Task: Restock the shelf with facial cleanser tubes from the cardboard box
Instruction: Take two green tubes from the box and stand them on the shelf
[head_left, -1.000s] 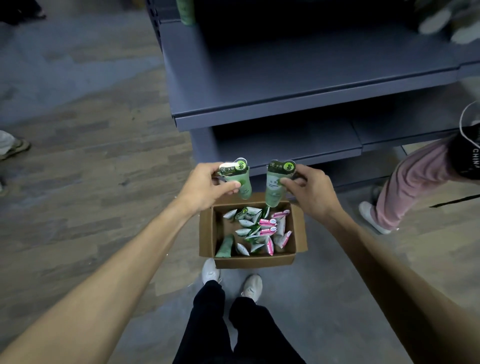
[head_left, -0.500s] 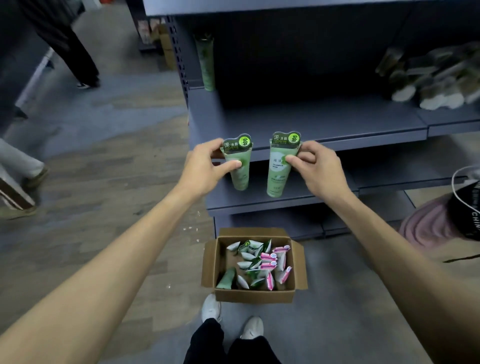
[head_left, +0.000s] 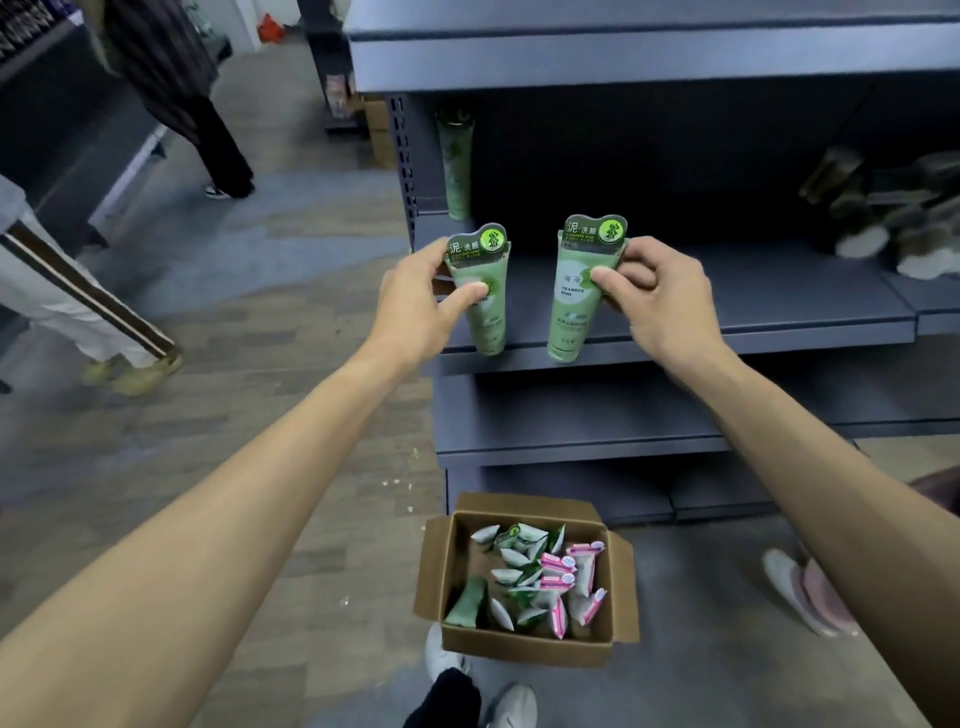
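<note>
My left hand (head_left: 421, 304) grips a green cleanser tube (head_left: 485, 317) near its crimped top, cap end down. A second green tube (head_left: 571, 306) hangs the same way from my right hand (head_left: 657, 296). Both tubes are in front of the grey middle shelf (head_left: 753, 312), their caps about level with its front edge. One more green tube (head_left: 457, 161) stands upright at the shelf's back left corner. On the floor below sits the open cardboard box (head_left: 434, 577), holding several green and pink tubes (head_left: 535, 577).
Blurred pale products (head_left: 883, 218) lie at the right end of the shelf. A person in dark trousers (head_left: 218, 150) stands down the aisle at the left, and another person's leg (head_left: 78, 296) is at the left edge. A pale shoe (head_left: 800, 592) sits on the floor at the right.
Both hands have lifted the two tubes from just above the box up to the level of the middle shelf. My view has tilted upward, so the box now sits lower in frame.
</note>
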